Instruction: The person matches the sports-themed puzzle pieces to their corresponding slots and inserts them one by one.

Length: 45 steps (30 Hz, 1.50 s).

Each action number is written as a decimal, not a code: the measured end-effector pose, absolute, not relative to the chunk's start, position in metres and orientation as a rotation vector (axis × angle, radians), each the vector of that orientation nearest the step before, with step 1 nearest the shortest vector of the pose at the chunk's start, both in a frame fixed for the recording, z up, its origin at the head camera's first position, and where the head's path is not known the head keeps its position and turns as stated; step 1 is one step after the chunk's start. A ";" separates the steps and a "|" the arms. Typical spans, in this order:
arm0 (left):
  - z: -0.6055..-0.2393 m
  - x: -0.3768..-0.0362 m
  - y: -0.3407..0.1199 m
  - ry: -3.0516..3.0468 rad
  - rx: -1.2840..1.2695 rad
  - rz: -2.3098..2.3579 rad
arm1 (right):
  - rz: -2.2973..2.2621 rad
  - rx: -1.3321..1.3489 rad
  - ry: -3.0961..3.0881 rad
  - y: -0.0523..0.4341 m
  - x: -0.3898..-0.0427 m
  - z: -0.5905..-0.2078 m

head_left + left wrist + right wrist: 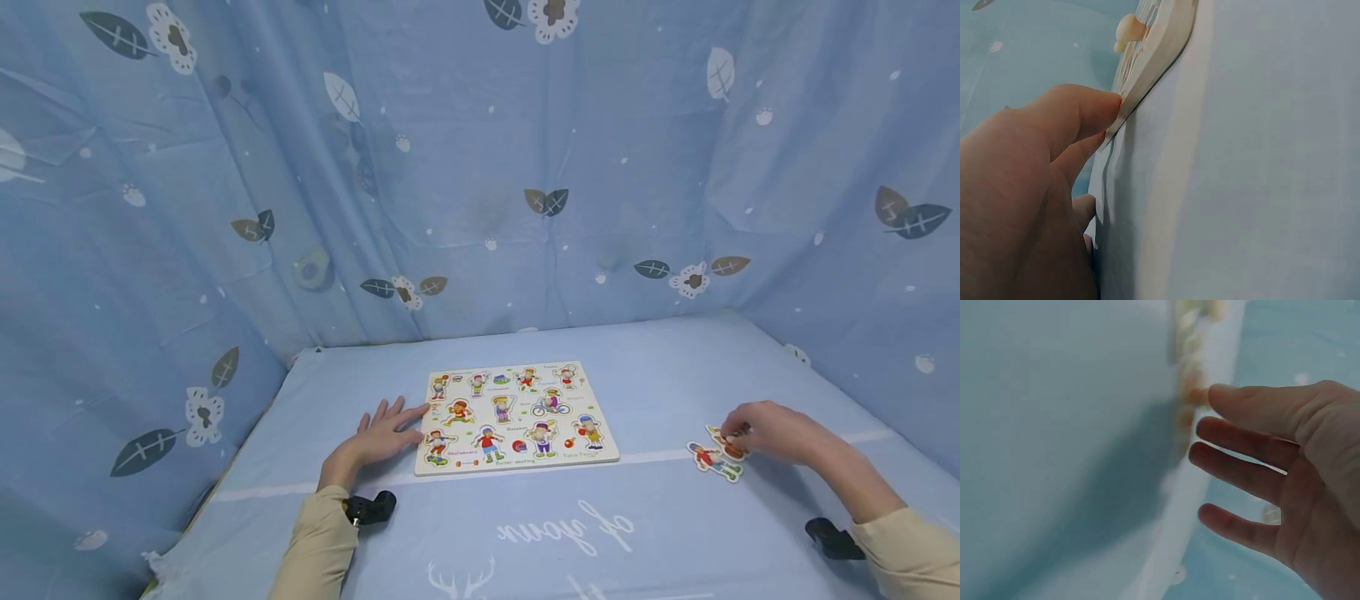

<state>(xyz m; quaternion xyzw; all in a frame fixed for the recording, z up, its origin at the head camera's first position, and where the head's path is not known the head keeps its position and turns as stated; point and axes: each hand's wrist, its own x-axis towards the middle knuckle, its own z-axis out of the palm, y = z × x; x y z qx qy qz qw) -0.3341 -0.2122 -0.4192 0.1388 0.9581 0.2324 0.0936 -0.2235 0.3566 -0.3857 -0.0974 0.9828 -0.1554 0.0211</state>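
Resting flat with fingers spread, the left hand [382, 435] lies on the blue sheet, its fingertips against the left edge of the peg puzzle board [517, 417]. The left wrist view confirms it: one finger [1079, 115] presses the board's pale edge [1160, 53]; the grip is wide and holds nothing.

Right hand [768, 431] sits over two loose cut-out figure pieces [716, 456] on the sheet, well apart from the board, to its right. Fingers touch the nearer piece at its peg; possibly a light pinch, but the head view is too small to confirm. In the blurred right wrist view the fingers [1241, 440] are straight and spread, so the grip is recorded as wide.

Board lies flat, mid-surface, with printed figure pieces seated in rows. Blue leaf-print fabric [480, 167] encloses the surface on three sides. A white stripe [645, 458] runs across the sheet below the board.
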 end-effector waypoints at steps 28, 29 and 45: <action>-0.417 -0.335 -0.216 2.833 0.383 0.692 | -0.474 -0.406 3.090 0.325 -0.241 -0.369; -0.418 -0.335 -0.216 2.836 0.379 0.689 | -0.469 -0.420 3.094 0.320 -0.243 -0.367; -0.419 -0.335 -0.213 2.846 0.396 0.691 | -0.329 -0.555 3.126 0.228 -0.274 -0.355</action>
